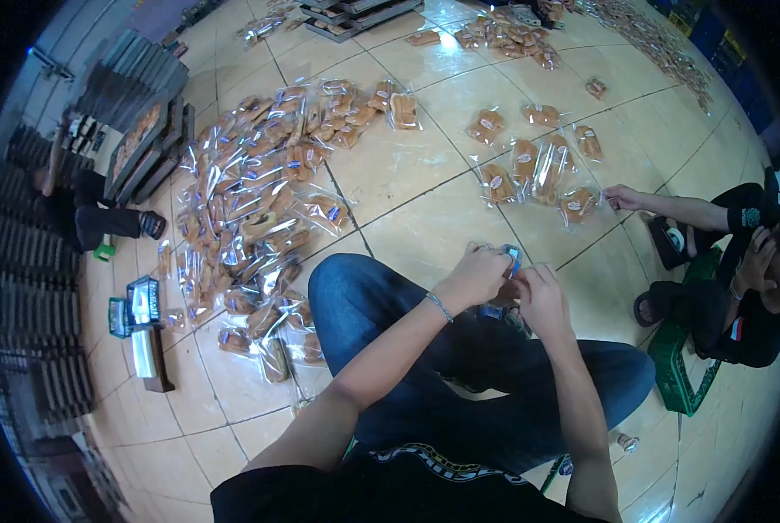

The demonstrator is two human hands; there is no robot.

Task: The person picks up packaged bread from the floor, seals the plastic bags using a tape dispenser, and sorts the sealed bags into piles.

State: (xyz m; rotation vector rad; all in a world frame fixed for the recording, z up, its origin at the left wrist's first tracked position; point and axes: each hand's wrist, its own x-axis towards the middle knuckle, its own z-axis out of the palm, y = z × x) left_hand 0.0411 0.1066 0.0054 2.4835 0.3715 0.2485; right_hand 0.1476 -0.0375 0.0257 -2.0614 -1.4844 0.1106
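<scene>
My left hand (484, 274), with a bracelet at its wrist, is closed around a small blue-and-silver object (513, 257) whose kind I cannot make out. Close against it is my right hand (541, 293), fingertips bent inward; whatever they pinch is hidden. Below both hands, a blue label-like patch (492, 312) shows between my knees, partly covered by the fingers. A large heap of bread in transparent plastic bags (252, 189) lies on the floor left of my bent knee. Ahead and to the right lies a smaller group of bagged bread (545, 171).
At right, a person's hand (620, 197) touches a bagged loaf (578, 205); a green plastic crate (687, 386) stands beside that person. Another person's leg (112, 222) shows at left near stacked trays (148, 147). More bagged bread (511, 36) lies farther off on the tiled floor (403, 176).
</scene>
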